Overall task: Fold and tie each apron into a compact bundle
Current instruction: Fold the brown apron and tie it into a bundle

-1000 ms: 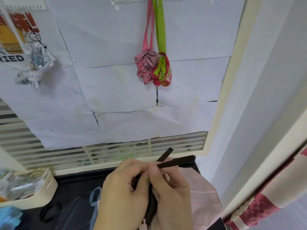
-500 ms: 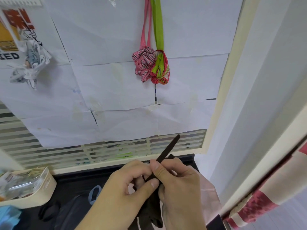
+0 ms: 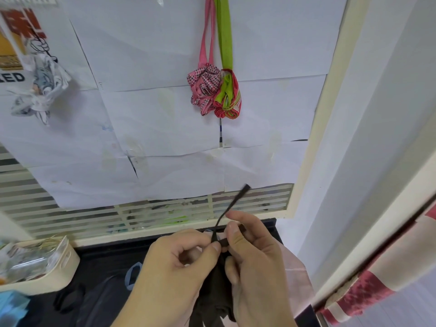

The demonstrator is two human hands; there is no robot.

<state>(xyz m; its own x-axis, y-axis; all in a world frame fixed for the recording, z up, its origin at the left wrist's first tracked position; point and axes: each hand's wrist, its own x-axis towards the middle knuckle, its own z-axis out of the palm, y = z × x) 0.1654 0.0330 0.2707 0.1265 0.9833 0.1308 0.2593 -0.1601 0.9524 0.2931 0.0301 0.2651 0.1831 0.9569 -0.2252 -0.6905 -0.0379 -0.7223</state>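
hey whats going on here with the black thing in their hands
A person is tying a dark apron into a bundle. The left hand and the right hand both pinch its black strap, whose free end sticks up toward the wall. Two tied bundles already hang there, a pink checked bundle and a green and red bundle.
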